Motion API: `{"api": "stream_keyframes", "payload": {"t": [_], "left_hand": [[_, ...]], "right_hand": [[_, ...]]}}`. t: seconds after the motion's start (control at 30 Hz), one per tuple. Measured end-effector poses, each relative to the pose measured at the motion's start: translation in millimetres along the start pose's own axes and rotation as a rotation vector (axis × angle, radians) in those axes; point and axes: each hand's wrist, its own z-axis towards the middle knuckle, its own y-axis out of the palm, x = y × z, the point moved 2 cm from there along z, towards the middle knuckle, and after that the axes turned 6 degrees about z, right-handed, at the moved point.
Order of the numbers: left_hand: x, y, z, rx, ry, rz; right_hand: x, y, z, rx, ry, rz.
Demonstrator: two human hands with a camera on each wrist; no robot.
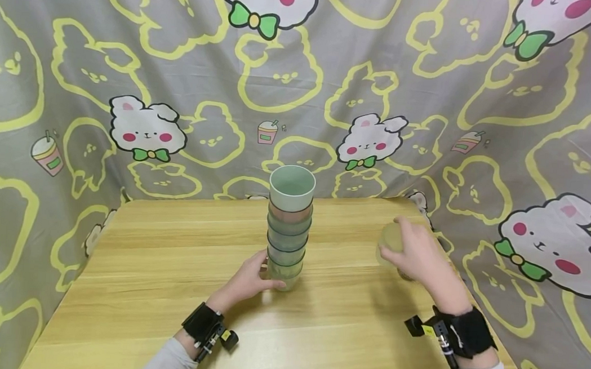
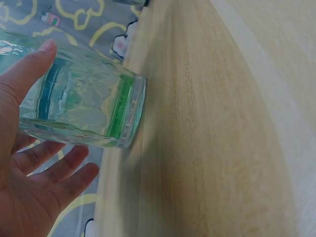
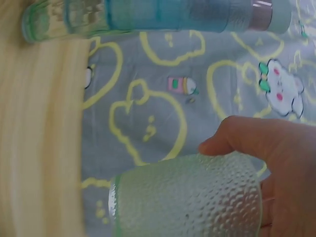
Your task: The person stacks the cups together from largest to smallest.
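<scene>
A tall stack of nested cups stands upright on the table, with a pale green cup on top and clear, bluish and greenish ones below. My left hand is round its lowest part, thumb in front. In the left wrist view, the thumb lies along the clear glass and the other fingers spread loosely below it. To the right, my right hand grips a yellowish-green cup above the table. The right wrist view shows this cup's dimpled wall; whether it is upside down I cannot tell.
The wooden table ends at a patterned curtain behind and on both sides. A small brownish thing shows under my right hand, mostly hidden. Each wrist wears a black strap with a camera.
</scene>
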Motion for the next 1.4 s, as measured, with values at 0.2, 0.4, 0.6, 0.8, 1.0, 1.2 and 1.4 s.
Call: {"api": "stream_keyframes", "payload": {"t": [0.2,0.4,0.6,0.8,1.0,1.2,1.4], "left_hand": [[1.2,-0.6,-0.3,-0.004,-0.002,0.004],[1.1,-0.6,-0.1,0.004,0.017,0.005],[-0.2,0.1,0.7,0.01,0.027,0.011],[0.6,-0.9,0.1,0.005,0.014,0.002],[1.4,-1.9,0.4,0.003,0.016,0.002],[2.0,-2.7,0.8,0.003,0.019,-0.006],[0.9,-2.3,0.6,0.007,0.042,-0.007]], "right_hand": [[-26,-27,24,-0.022,-0.023,-0.008],[-50,-49,48,0.048,-0.106,-0.018],[-78,-66,65,0.184,-0.221,0.022],[-110,-81,79,0.31,-0.378,0.068],[-148,-93,85,0.397,-0.512,0.124],[-180,-92,93,0.435,-0.631,0.164],[-197,-76,99,0.415,-0.665,0.209]]}}
